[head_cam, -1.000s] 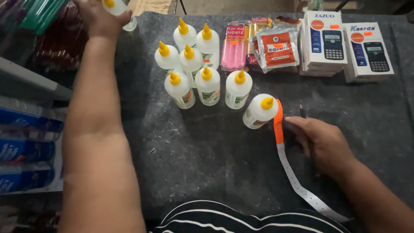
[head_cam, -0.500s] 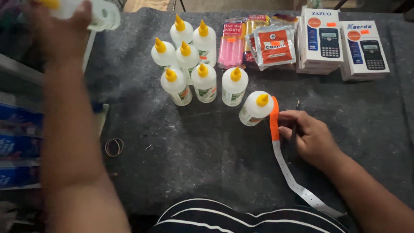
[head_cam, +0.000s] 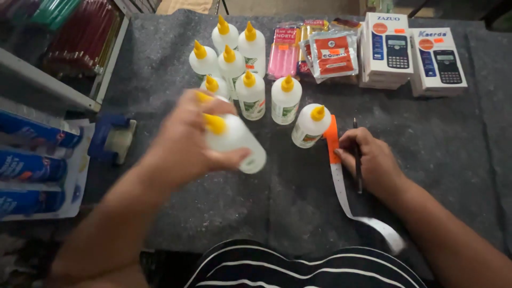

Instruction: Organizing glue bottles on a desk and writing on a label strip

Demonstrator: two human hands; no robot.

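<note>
The left hand [head_cam: 184,138] grips a white glue bottle [head_cam: 234,143] with a yellow cap, fingers wrapped around its body, thumb along the lower side. The bottle is held above the grey felt mat [head_cam: 224,202], tilted so the cap points toward 10 o'clock; it is blurred. A second yellow tip shows just above the knuckles, and whether it belongs to another bottle in the hand cannot be told.

At 12 o'clock from the held bottle stands a cluster of upright glue bottles [head_cam: 250,93], close together on the mat. One bottle [head_cam: 309,125] at 2 o'clock from the held bottle leans toward the strip.

The right hand [head_cam: 373,160] rests on the mat at 3 o'clock from the held bottle, fingers curled and pressing on a white paper strip [head_cam: 341,186] with an orange end [head_cam: 332,133]. A dark pen [head_cam: 357,160] lies under or between its fingers.

At 1 o'clock lie pink and red packets [head_cam: 330,53] and two boxed calculators [head_cam: 386,50]. At 9 o'clock sits a blue tape dispenser [head_cam: 109,136].
</note>
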